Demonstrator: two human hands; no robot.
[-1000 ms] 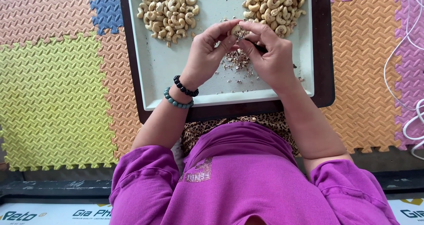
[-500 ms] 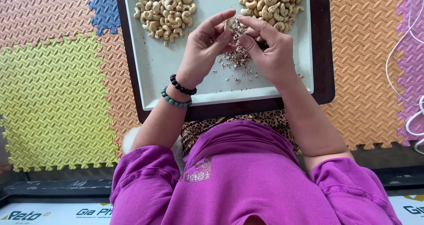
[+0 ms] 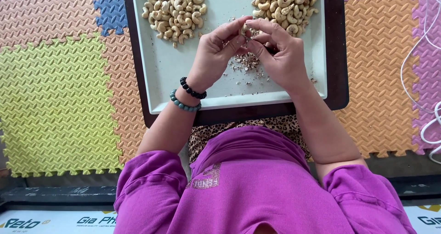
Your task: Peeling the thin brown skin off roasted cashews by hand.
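Over the white tray (image 3: pixel 183 78), my left hand (image 3: pixel 216 55) and my right hand (image 3: pixel 280 55) meet at the fingertips around one cashew nut (image 3: pixel 245 30). Both pinch it above a small heap of brown skin flakes (image 3: pixel 248 62). A pile of pale peeled cashews (image 3: pixel 174 11) lies at the tray's far left. A second pile of cashews (image 3: pixel 285 6), some with brown skin, lies at the far right. My left wrist wears a black bead bracelet (image 3: pixel 193 90) and a green one.
The tray rests on a dark board (image 3: pixel 337 55) on my lap. Foam puzzle mats in yellow (image 3: pixel 55 105), orange, pink and blue cover the floor. White cables (image 3: pixel 425 68) trail along the right edge.
Both hands have stayed together over the flake heap, the fingers working the nut slightly. The camera view has shifted a little.
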